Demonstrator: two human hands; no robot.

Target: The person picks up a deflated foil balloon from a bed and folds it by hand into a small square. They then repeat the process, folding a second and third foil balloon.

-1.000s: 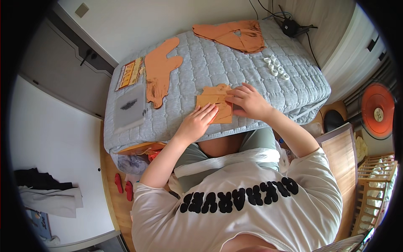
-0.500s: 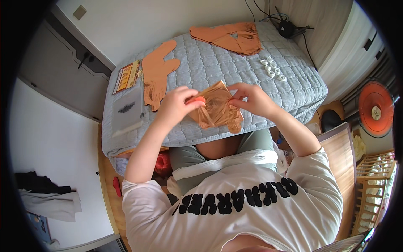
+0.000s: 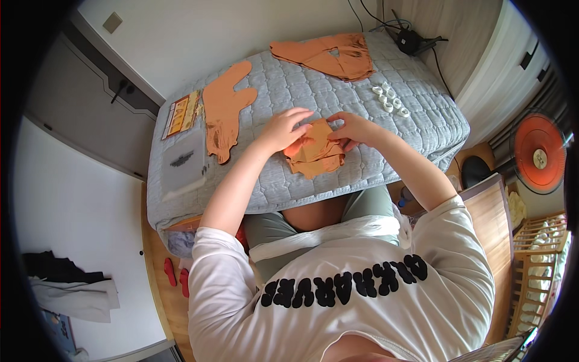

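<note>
A folded, flat rose-gold foil balloon [image 3: 315, 158] lies crumpled on the bed's near side, in front of me. Over its left edge is my left hand [image 3: 284, 130], its fingers spread apart and holding nothing; an orange tint from the foil falls on its palm side. My right hand [image 3: 357, 128] has thumb and forefinger closed at the balloon's upper right edge. Farther left lies a flat foil balloon [image 3: 223, 102] with rounded lobes. Another flat foil balloon [image 3: 338, 55] is spread at the bed's far side.
The grey quilted mattress [image 3: 283, 81] carries white ribbon rolls [image 3: 391, 99] at right, a clear plastic packet [image 3: 184, 160] and a printed card [image 3: 181, 116] at left. A black router [image 3: 410, 41] with cables stands at the far corner. An orange fan [image 3: 538, 158] is at right.
The foil balloon has gone from being held up between both hands to lying folded on the bed. My left hand has let go and moved up and right.
</note>
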